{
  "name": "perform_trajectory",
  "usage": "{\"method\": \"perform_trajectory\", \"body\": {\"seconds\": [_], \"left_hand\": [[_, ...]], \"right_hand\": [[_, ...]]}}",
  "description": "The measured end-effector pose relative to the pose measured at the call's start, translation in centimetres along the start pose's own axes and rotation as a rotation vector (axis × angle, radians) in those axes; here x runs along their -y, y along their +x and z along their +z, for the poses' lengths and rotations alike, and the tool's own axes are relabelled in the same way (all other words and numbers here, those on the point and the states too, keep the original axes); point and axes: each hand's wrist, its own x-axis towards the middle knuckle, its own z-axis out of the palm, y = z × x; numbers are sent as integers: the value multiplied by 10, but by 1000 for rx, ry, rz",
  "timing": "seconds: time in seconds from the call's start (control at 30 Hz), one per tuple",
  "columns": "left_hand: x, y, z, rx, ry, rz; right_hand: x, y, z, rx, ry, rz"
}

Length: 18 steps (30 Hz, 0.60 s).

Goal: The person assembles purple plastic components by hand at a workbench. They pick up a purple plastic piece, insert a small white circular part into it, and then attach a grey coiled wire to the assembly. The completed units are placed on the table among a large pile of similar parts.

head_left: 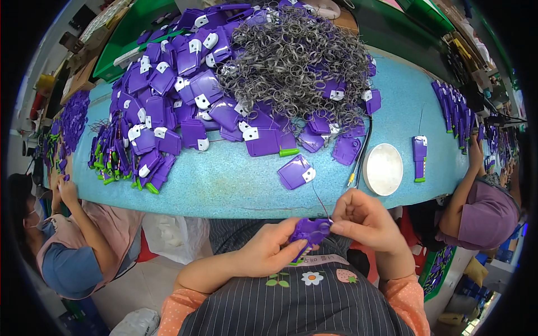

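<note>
Close in front of my apron, my left hand grips a purple plastic casing with a green end partly covered by the fingers. At the casing's right end my right hand pinches a thin wire, which rises from between thumb and forefinger. Just beyond my hands, a loose purple casing half with a white tip lies on the blue table. A large heap of coiled grey metal strips rests on more purple casing parts farther back.
A white bowl stands right of centre, beside a black cable. Right of it lies a purple and green assembled piece with a wire. Similar pieces line the far right. Co-workers sit at left and right.
</note>
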Motion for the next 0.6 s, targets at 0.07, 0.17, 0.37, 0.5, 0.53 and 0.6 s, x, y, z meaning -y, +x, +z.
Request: {"method": "perform_trajectory", "body": {"seconds": [0.07,0.17,0.37,0.5,0.53,0.6], "left_hand": [[-3,0,-1,66,175,-34],[-15,-3,-9,202,258,-93],[18,-32,1,-64,-489,209],[18,-32,8,-275,-591,6],[20,-31,8,-284,-561,-9],[25,-28,7,-305,-506,-43]], "right_hand": [[9,5,-5,98,-61,85],[9,18,-9,302,46,192],[-8,55,16,-334,-770,-138],[-44,83,37,-616,-1273,-458],[-44,79,36,-624,-1194,-455],[-40,67,29,-632,-1034,-443]]}}
